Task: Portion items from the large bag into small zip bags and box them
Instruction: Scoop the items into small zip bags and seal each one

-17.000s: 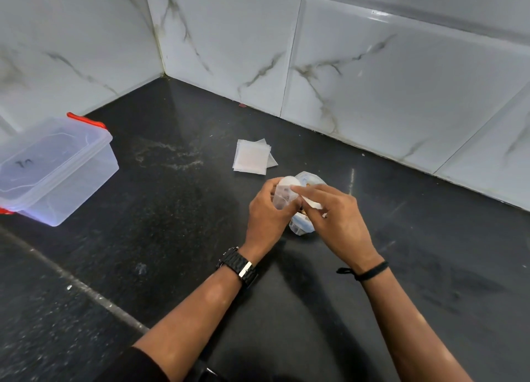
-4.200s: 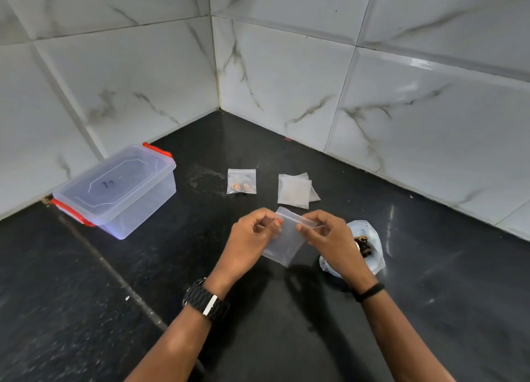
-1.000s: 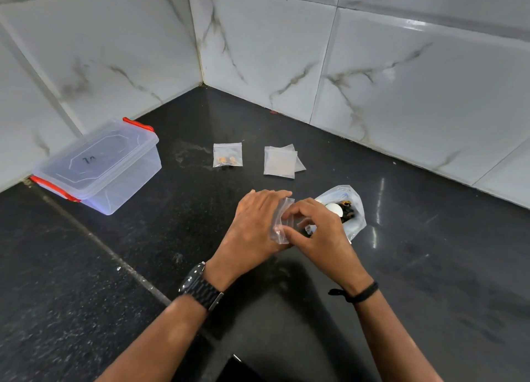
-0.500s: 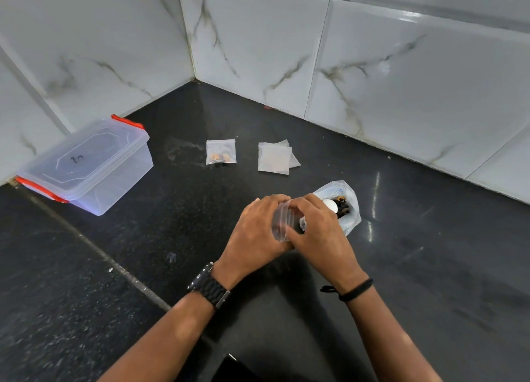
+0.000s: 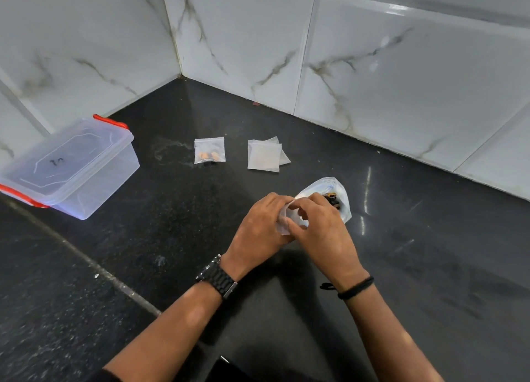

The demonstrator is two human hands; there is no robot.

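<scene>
While our two hands met just in front of the large bag (image 5: 339, 189), we held a small zip bag (image 5: 282, 223) between them, off the tabletop (image 5: 430, 281). Our left hand (image 5: 258, 232) curled its fingers round the near side of the thin plastic, and our right hand (image 5: 324, 232) pinched the other side at the mouth, thumb and forefinger bent over the rim. Whether the mouth was already open we could not tell; the fingers hid it.

We judged the small bag to be nearly weightless, limp and slick, so it would fold or slip unless taken by the stiffer zip strip at the top, one lip in each hand. The large bag lay open just behind our right hand, slumped on its side with small dark and orange pieces showing inside; it looked equally soft and likely to shift if bumped, so a hand on its rim would steady it.

Farther back, one filled zip bag (image 5: 209, 150) lay flat, and a short stack of empty zip bags (image 5: 263, 156) lay to its right. At the left stood the clear box (image 5: 71, 166), its lid with red clips on, well apart from our hands. We took the portioning to be at an early stage, nothing boxed yet as far as we could see.
</scene>
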